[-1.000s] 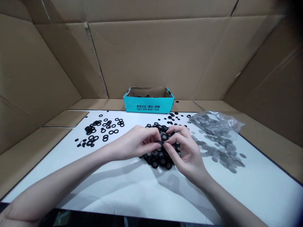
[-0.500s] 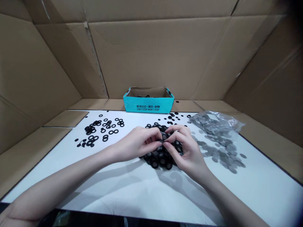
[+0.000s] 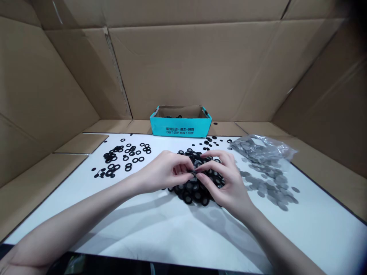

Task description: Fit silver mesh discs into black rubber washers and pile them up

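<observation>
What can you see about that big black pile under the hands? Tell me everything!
The pile is a heap of small, flat, round pieces, many with black rims and grey middles. They look like rubber or plastic, but I can't be sure. They overlap loosely at different tilts on the white table. The left hand and the right hand meet above it and hide part of it; I can't tell whether they touch it.

Just above the frame's centre, I read, on the front of a turquoise cardboard box (image 3: 180, 123), "CAN'T STOP WON'T STOP" in black, beneath a row of Chinese characters ending "潮流-好物".
</observation>
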Action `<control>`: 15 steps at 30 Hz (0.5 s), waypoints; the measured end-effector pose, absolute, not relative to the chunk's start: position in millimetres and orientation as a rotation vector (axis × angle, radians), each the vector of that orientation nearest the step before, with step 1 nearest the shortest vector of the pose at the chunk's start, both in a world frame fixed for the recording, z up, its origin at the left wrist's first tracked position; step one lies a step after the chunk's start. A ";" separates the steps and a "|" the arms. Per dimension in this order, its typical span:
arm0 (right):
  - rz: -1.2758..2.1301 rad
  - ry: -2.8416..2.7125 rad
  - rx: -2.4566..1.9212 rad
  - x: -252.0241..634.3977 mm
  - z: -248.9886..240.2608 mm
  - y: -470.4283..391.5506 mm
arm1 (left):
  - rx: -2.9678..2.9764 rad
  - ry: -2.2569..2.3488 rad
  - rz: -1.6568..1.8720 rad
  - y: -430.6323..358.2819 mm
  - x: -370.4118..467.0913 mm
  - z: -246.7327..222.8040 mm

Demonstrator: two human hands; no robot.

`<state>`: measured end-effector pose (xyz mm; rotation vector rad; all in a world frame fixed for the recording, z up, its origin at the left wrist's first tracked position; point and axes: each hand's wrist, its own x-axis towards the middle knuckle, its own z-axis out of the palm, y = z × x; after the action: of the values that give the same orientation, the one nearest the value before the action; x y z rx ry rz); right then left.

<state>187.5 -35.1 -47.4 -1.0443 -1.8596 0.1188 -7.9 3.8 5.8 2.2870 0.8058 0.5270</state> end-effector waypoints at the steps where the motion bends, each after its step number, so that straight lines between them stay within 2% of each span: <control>1: 0.113 -1.856 -1.045 187.7 -47.5 -35.1 | 2.295 0.803 0.532 3.6 -7.1 5.3; 8: 0.263 -1.790 -1.007 186.0 -50.6 -36.2 | 2.317 0.787 0.548 0.4 -2.7 2.3; 15: 0.160 -1.847 -1.031 183.9 -51.3 -36.3 | 2.372 0.815 0.463 1.1 -7.9 4.9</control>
<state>183.9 -36.3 -51.3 -1.0306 -1.8472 0.1595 -7.9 1.1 4.9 2.3717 0.8152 0.4634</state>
